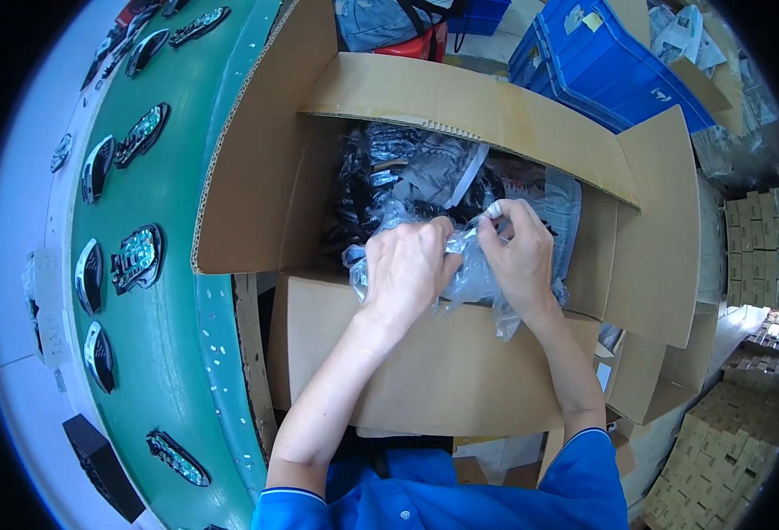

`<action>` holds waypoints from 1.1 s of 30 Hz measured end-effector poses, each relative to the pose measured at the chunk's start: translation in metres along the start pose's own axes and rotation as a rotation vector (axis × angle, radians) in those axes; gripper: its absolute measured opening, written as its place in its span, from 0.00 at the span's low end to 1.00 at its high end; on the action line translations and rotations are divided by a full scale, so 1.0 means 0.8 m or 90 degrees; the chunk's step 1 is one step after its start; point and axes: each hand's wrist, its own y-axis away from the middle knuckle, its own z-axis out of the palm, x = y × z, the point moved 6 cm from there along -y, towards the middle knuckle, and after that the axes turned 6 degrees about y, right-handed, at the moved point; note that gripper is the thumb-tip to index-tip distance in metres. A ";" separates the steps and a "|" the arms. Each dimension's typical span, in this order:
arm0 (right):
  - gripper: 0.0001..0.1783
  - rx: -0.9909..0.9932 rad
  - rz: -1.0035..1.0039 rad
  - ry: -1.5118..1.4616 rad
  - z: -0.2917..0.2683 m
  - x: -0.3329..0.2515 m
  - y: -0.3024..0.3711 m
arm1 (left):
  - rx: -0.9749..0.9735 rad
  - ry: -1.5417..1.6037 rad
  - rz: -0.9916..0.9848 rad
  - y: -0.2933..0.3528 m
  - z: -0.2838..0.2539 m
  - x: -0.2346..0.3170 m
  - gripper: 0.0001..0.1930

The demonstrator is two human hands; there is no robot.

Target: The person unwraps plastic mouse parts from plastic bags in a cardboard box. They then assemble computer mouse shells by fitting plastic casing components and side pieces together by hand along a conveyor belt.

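Observation:
Both of my hands are over an open cardboard box (pixel 460 371), gripping a crumpled clear plastic bag (pixel 473 274). My left hand (pixel 404 265) is closed on the bag's left part, its back turned up. With thumb and fingertips, my right hand (pixel 522 256) pinches the bag's film a little to the right. Inside the box, beyond my hands, lie dark plastic-wrapped items (pixel 389 168) and a grey crumpled wrapping (pixel 438 168). A printed grey sheet (pixel 562 208) lines the right side. What the clear bag contains, if anything, I cannot make out.
On the left runs a green work surface (pixel 173 344) bearing several dark curved parts with green circuit boards (pixel 138 256). A black box (pixel 102 468) sits by its near edge. Blue crates (pixel 601 66) stand at the back right; stacked small cartons (pixel 716 450) lie far right.

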 end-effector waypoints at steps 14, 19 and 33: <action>0.13 -0.040 -0.239 0.009 -0.002 -0.022 0.011 | -0.042 -0.065 0.089 0.005 0.012 0.002 0.07; 0.13 -0.058 -0.150 -0.019 -0.005 -0.014 0.015 | -0.046 -0.128 0.113 0.007 0.019 0.007 0.07; 0.14 -0.116 -0.321 0.044 -0.019 -0.027 0.022 | -0.091 -0.179 0.188 0.004 0.019 0.018 0.04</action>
